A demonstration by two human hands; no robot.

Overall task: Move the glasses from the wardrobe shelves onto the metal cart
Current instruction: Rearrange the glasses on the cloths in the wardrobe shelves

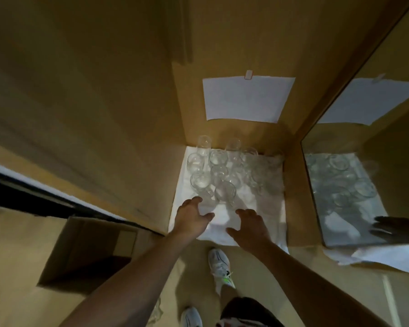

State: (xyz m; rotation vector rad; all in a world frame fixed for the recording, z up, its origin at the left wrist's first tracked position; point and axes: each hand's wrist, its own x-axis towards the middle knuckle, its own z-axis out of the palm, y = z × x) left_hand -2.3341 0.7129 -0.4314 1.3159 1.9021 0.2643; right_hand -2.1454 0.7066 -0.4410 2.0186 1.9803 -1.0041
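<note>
Several clear stemless glasses [219,172] stand close together on a white cloth [265,208] that lines a wardrobe shelf. The nearest glass [225,191] stands at the front of the group. My left hand [194,214] reaches in with relaxed fingers, its fingertips just left of that glass and apart from it. My right hand [250,226] hovers over the cloth in front of the glasses, fingers spread and empty. The metal cart is out of view.
A white paper sheet [246,99] is taped to the wardrobe's back wall. A mirrored panel [354,185] on the right reflects the glasses and my hand. A brown side wall [92,114] stands to the left. My white sneakers [219,261] are on the floor below.
</note>
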